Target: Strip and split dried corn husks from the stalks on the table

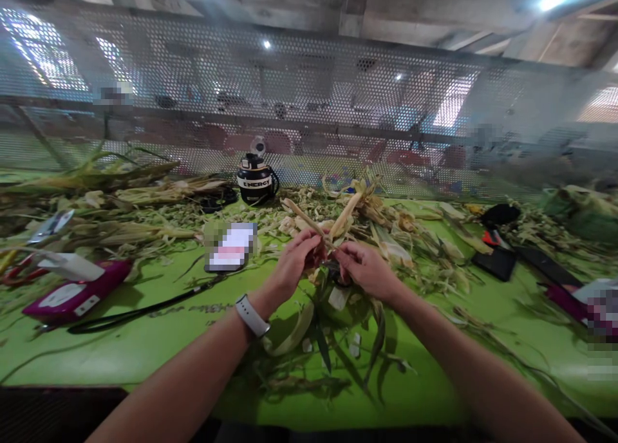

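Bright green tabletop (183, 359) runs back to a perforated screen (313, 95) under a concrete ceiling. At its middle, the left hand (299, 259) and the right hand (364, 269) meet with fingers bent closed, pinching pale husk strips (345, 216) between them. The strips rise from the grip in a V, away from the person: one long axis leans forward and left, the other forward and right. Their joined lower end sits between the two sets of fingertips, so neither hand is clearly nearer; exactly which fingers press on which strip is too blurred to tell. Just below the grip hang narrow green leaves (321, 333); whether they join the held strips cannot be made out. Beyond the strips lies a heap of dry husks (389, 243), seemingly close behind their tips. Farther out, a phone (234, 246) lies left of the left hand, with a black jug (255, 184) standing behind it.
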Demonstrator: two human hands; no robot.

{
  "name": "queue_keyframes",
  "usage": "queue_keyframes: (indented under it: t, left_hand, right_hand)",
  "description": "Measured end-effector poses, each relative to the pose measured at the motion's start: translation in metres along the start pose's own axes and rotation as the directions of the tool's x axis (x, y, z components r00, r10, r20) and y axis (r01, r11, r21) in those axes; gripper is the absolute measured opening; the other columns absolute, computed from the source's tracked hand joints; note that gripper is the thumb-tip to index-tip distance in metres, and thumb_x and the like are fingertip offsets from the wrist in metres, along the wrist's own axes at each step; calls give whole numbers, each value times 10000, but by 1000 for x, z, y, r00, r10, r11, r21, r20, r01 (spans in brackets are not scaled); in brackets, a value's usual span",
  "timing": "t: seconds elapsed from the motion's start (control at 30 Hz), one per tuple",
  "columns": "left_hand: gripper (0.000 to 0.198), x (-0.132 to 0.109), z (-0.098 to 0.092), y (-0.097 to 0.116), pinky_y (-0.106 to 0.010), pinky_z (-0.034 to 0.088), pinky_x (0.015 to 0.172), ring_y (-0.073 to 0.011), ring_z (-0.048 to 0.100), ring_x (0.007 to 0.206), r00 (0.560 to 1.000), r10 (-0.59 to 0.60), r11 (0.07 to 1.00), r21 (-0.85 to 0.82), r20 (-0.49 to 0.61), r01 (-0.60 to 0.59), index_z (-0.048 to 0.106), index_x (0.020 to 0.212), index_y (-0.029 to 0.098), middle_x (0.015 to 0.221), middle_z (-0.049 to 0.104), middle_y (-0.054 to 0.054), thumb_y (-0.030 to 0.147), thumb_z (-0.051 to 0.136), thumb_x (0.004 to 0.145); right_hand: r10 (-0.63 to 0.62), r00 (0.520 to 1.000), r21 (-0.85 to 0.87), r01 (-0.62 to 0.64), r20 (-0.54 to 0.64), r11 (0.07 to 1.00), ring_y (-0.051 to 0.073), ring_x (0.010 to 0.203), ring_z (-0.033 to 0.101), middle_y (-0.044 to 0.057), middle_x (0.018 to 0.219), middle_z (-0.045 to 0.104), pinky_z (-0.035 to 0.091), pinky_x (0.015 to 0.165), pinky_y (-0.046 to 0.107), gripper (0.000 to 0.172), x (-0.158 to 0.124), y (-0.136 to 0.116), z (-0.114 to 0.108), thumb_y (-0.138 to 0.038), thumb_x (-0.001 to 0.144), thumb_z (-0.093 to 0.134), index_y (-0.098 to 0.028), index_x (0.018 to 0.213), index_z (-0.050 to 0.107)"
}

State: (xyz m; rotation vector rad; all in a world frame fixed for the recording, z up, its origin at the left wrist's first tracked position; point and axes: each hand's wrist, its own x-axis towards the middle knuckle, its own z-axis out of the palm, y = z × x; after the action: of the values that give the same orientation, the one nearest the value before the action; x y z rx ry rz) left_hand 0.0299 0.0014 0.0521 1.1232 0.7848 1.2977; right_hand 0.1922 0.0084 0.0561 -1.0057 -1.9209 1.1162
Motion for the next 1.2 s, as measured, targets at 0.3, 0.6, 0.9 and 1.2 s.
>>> queue_keyframes:
  t: [0.3, 0.6, 0.9, 1.2]
  left_hand:
    - [302, 5, -3, -7, -253, 414, 614, -142, 524, 650, 967, 245, 792, 589, -66, -160, 620, 761, 144, 679, 599, -9, 425, 516, 806]
    - [307, 12, -13, -4, -235, 390, 572, -126, 500, 611, 963, 195, 835, 546, -186, -63, 593, 740, 143, 641, 566, 4, 442, 535, 781]
    - [283, 10, -14, -1, -239, 391, 568, -131, 497, 614, 971, 176, 832, 552, -160, -59, 630, 730, 141, 618, 574, 7, 422, 589, 729]
    - [302, 13, -20, -2, -260, 429, 637, -151, 544, 668, 982, 162, 780, 622, -94, -69, 650, 779, 137, 701, 642, -14, 425, 585, 716]
  right_hand:
    - [-98, 995, -223, 89, -30, 971, 116, 478, 476, -28, 526, 533, 342, 500, 232, 241, -1, 4, 2, -353, 882, 469, -199, 717, 555]
    - [-465, 883, -782, 244, -65, 574, 218, 831, 563, 102, 857, 635, 421, 747, 324, 324, -4, 7, 5, -312, 943, 369, -172, 1103, 613]
    - [-486, 867, -754, 392, 111, 528, 180, 730, 531, 73, 739, 601, 406, 661, 288, 314, -3, 6, 4, -288, 943, 371, -177, 905, 662]
    - [-482, 872, -635, 418, 82, 650, 177, 743, 547, 64, 747, 626, 408, 683, 289, 274, -1, 5, -1, -341, 917, 436, -208, 871, 672]
